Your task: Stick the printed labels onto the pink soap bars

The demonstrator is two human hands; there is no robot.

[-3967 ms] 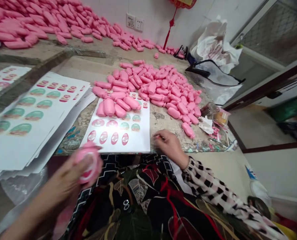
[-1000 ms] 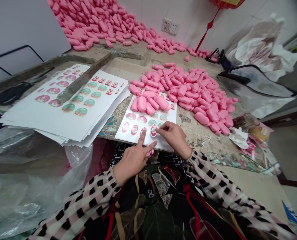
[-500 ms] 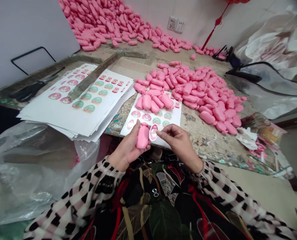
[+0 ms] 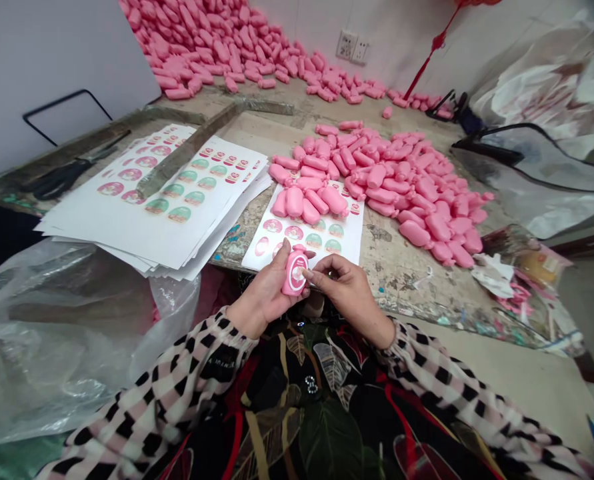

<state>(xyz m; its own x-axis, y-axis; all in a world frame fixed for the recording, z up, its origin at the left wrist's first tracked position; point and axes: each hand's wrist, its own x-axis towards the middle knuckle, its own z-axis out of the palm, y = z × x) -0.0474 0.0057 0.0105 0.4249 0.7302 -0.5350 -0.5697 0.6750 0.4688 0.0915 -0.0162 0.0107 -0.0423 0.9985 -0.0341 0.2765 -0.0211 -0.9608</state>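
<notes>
My left hand [image 4: 263, 298] is closed round a small pink bottle-shaped piece [image 4: 293, 291], its broad face turned up. An oval sticker [image 4: 297, 272] with a white rim and a pink print lies against that face. The thumb and index finger of my right hand [image 4: 351, 291] pinch the sticker's right edge; whether it sticks all over, I cannot tell. Just beyond my hands lies a white sheet of stickers [image 4: 351, 241] in pink and green, partly covered by several pink bottle pieces [image 4: 295, 202].
A heap of pink pieces [image 4: 391, 180] spreads over the worn table [image 4: 377, 267], and a bigger heap [image 4: 201, 47] lies by the wall. Stacked sticker sheets [image 4: 97, 223] lie left under a bar [image 4: 187, 150]. Clear plastic [image 4: 77, 333] hangs front left; scraps [image 4: 494, 275] lie right.
The sticker, held apart at the bottle's right side before, now lies over its front face. My right hand has moved slightly left with it, and the bottle has shifted a little to the right.
</notes>
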